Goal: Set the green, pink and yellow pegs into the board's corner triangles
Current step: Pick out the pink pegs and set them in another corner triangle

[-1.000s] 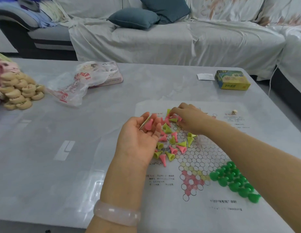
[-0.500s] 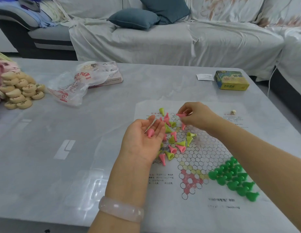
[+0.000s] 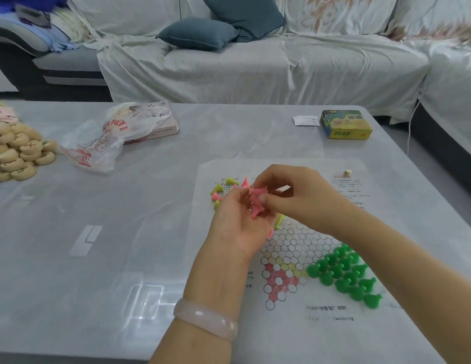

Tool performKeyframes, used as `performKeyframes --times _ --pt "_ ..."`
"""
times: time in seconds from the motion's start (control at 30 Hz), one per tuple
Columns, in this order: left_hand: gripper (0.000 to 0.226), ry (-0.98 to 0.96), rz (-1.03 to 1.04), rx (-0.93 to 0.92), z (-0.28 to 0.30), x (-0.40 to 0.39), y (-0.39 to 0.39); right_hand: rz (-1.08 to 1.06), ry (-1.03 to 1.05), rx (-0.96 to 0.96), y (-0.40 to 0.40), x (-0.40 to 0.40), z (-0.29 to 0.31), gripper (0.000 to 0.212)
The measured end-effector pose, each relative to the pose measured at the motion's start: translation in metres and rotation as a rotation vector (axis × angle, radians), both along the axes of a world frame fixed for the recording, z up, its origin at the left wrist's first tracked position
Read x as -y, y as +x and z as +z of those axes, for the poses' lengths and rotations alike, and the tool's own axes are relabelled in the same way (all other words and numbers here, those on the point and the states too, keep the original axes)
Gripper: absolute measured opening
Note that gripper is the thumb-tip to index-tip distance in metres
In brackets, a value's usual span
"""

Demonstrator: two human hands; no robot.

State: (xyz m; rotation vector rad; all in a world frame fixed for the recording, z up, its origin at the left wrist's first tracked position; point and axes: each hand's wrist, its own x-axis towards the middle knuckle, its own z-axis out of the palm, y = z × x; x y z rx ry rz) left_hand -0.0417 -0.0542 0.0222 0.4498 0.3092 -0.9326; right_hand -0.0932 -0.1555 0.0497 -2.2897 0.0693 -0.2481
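The left hand, palm up with a pale translucent bangle on its wrist, cups a small bunch of pink cone-shaped plastic pegs in loosely curled fingers. The right hand meets it from the right, its thumb and fingertips closed over the top of that same bunch; it seems to pinch one pink peg, though the pegs blur together there and I cannot tell which.

Both hands hover over the thin white paper board printed with a star of circles, which lies flat on the grey glossy counter. Just beyond the left hand's fingertips, a few loose yellow-green cone pegs and pink ones lie scattered on the board; one more yellow-green peg shows just under the right wrist. Near the right forearm, on its inner side, the green rounded pegs stand packed in one corner triangle. Below the left hand, between the two forearms, the pink-tinted corner triangle holds no pegs.

Far beyond the right hand sit a tiny pale die, a yellow and green cardboard box and a white slip of paper. Far to the left of the left hand are a crumpled clear plastic bag and a heap of round cream game discs.
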Motion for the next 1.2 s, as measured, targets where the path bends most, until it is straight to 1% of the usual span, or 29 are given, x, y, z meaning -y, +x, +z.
performKeyframes --times 0.07,0.1,0.17,0.2,0.23,0.3,0.4,0.43,0.47,0.53,0.6,0.67,0.8,0.9,1.03,1.2 --pt "0.026 0.022 0.030 0.012 0.000 0.005 -0.002 -0.102 0.114 0.049 -0.006 0.009 0.001 0.011" --pt "0.028 0.068 0.041 0.026 0.000 0.008 -0.002 -0.178 0.182 0.088 -0.010 0.014 -0.001 0.009" --pt "0.028 0.206 0.058 0.107 0.003 0.011 -0.002 -0.332 0.329 0.148 -0.021 0.026 -0.006 0.006" --pt "0.029 0.292 0.064 0.188 0.004 0.012 -0.002 -0.394 0.406 0.160 -0.026 0.033 -0.009 0.007" --pt "0.031 0.388 0.069 0.295 0.004 0.014 -0.001 -0.442 0.467 0.158 -0.032 0.042 -0.013 0.008" --pt "0.032 0.600 0.065 0.554 0.008 0.016 -0.003 -0.514 0.508 0.121 -0.040 0.065 -0.020 0.010" --pt "0.025 1.028 0.037 1.058 0.010 0.021 -0.003 -0.609 0.482 0.074 -0.046 0.101 -0.029 0.008" --pt "0.022 1.118 0.045 1.200 0.008 0.022 -0.002 -0.617 0.444 0.063 -0.045 0.110 -0.032 0.008" --pt "0.019 1.173 0.042 1.298 0.007 0.024 -0.002 -0.607 0.393 0.051 -0.042 0.117 -0.036 0.009" --pt "0.018 1.251 0.003 1.414 0.003 0.026 -0.001 -0.555 0.263 0.014 -0.032 0.126 -0.044 0.009" --pt "0.020 1.293 -0.043 1.445 0.000 0.024 0.000 -0.518 0.121 -0.022 -0.017 0.131 -0.054 0.006" --pt "0.021 1.279 -0.057 1.415 0.001 0.022 0.002 -0.521 0.035 -0.033 -0.001 0.135 -0.063 0.004" --pt "0.025 1.259 0.005 1.374 0.007 0.020 0.002 -0.549 -0.088 -0.032 0.021 0.135 -0.077 0.010" --pt "0.026 1.192 0.046 1.327 0.012 0.018 0.000 -0.561 -0.118 -0.022 0.024 0.135 -0.081 0.014" --pt "0.025 1.125 0.122 1.204 0.014 0.015 0.000 -0.562 -0.123 -0.017 0.022 0.136 -0.081 0.013" --pt "0.028 1.015 0.158 1.036 0.010 0.017 -0.001 -0.557 -0.131 -0.029 0.021 0.135 -0.081 0.013"
